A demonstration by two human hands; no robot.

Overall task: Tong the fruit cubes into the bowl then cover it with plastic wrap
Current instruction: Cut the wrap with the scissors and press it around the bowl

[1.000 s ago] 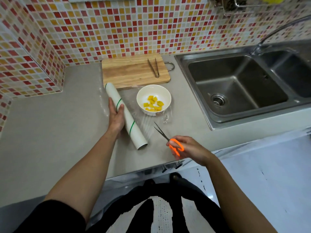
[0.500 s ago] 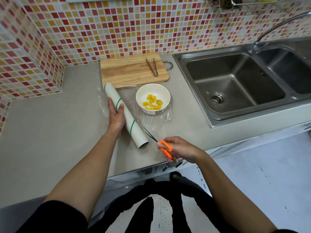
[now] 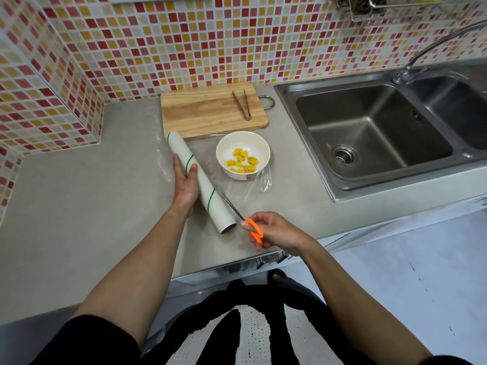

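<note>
Grey surface [image 3: 79,206], L-shaped, w/ tiled wall behind and steel sink [image 3: 374,133] set in at right. On it: wooden cutting board [image 3: 205,111] at the back w/ metal tongs [image 3: 243,105] on top; white bowl [image 3: 259,151] just in front, sitting on a pulled-out sheet of plastic wrap [image 3: 245,191]; wrap roll [image 3: 203,185] lying diagonally left of bowl, near end close to the front edge.

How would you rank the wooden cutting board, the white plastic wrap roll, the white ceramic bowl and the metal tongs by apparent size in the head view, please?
1. Wooden cutting board
2. White plastic wrap roll, though it lies nearer the camera
3. White ceramic bowl
4. Metal tongs
</note>
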